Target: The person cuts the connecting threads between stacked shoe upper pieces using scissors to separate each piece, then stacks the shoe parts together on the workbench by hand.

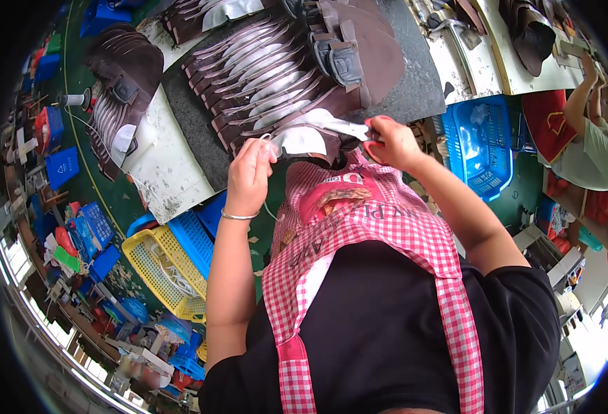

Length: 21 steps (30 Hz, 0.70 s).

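Left of the landmark, the overlapping row of brown pieces [249, 93], a smaller brown stack [121, 86] lies toward the desk's [169, 176] left end, with a thread spool [75, 100] beyond it. A yellow basket [159, 272] sits lower, left of the row and below desk height.

At the row's near left end, the left hand [249, 172] is nearly closed, thumb and fingers pinching what looks like a pale strand; whether it also grips a piece's edge, I cannot tell. Just right of that pinch, at the row's near end, is the white-lined piece [302, 141], by the desk edge above the checked apron [373, 224]. If the pinch slackened, the strand could slip away, or the piece could slide off the edge.

Right of this piece, the scissors [345, 127] point leftward across the row's near end. Their red handles are in the right hand [395, 143], whose fingers are curled closed around them; how far the blades are parted is unclear. A tip drifting low could nick the lining or a neighbouring layer, since they lie so close, and an overreaching cut could threaten the left fingertips.

Farther right of the row are a blue basket [456, 127] and another person [594, 159].
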Available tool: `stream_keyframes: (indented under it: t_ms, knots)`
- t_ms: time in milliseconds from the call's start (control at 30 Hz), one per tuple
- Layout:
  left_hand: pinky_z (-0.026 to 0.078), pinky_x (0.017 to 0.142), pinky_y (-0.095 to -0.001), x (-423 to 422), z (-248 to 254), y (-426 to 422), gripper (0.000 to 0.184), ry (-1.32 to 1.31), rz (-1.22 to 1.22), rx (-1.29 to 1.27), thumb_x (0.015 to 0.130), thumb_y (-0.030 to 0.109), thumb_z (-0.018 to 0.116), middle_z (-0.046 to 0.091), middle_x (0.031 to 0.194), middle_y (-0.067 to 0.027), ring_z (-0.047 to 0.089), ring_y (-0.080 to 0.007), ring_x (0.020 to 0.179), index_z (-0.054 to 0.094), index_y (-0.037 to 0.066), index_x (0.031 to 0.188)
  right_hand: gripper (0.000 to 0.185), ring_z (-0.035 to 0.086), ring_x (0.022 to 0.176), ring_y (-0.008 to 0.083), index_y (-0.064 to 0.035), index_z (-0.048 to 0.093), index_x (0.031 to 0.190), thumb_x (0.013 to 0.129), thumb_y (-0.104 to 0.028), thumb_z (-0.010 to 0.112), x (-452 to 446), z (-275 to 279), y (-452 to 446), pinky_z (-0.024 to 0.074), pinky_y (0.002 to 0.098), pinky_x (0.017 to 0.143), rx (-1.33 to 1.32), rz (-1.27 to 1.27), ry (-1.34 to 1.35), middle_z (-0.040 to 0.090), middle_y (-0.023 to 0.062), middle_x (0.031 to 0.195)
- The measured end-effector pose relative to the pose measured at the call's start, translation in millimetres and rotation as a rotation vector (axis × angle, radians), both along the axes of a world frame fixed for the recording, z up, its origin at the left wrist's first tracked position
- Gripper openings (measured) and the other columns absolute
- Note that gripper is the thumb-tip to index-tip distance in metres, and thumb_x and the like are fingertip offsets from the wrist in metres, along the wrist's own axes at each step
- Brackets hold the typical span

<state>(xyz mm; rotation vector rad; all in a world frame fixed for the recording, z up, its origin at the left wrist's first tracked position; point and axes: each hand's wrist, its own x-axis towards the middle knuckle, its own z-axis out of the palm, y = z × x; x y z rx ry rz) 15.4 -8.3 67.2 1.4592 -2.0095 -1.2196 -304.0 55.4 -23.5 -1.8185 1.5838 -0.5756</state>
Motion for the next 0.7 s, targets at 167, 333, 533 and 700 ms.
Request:
stream_keyframes:
  t_ms: [167,333,533,700]
  knots:
    - [0.052,0.066,-0.0295,-15.8,-14.2,12.6,0.027,0.056,-0.037,0.121,0.102,0.014,0.047,0.064,0.086,-0.0099,0.065,-0.0172,0.069,0.061,0.003,0.122,0.032,0.065,0.085,0.0291,-0.0072,0.057,0.091,0.068,-0.015,0.078,25.3,-27.6,4.6,0.0522,0.0397,0.07,-0.254,0.064,0.024,0.064,0.0091,0.085]
    - [0.052,0.066,-0.0326,-15.3,-18.7,17.9,0.024,0.026,-0.031,0.138,0.102,0.015,0.047,0.066,0.092,-0.0096,0.069,-0.0203,0.072,0.062,0.004,0.118,0.03,0.063,0.077,0.0332,-0.0064,0.057,0.09,0.068,-0.01,0.076,-15.6,62.4,-16.5,0.0514,0.0414,0.068,-0.107,0.031,0.099,0.061,0.0107,0.081]
    - [0.052,0.069,-0.0403,-31.2,-53.0,26.1,0.02,0.004,-0.028,0.093,0.099,0.016,0.049,0.065,0.095,-0.0106,0.067,-0.032,0.082,0.063,0.005,0.107,0.035,0.066,0.09,0.0309,-0.0091,0.056,0.108,0.078,-0.018,0.072,-33.1,88.7,-114.4,0.0528,0.0423,0.074,-0.176,0.258,0.435,0.066,0.0094,0.093]
    - [0.053,0.059,-0.031,-34.2,-72.9,16.6,0.023,0.215,0.122,0.264,0.103,0.02,0.048,0.066,0.091,-0.008,0.068,-0.0198,0.068,0.062,0.002,0.097,0.028,0.067,0.097,0.0253,-0.0134,0.059,0.113,0.085,-0.009,0.061,-18.2,8.6,-160.7,0.0544,0.0374,0.077,-0.351,0.282,0.6,0.068,0.0071,0.096]
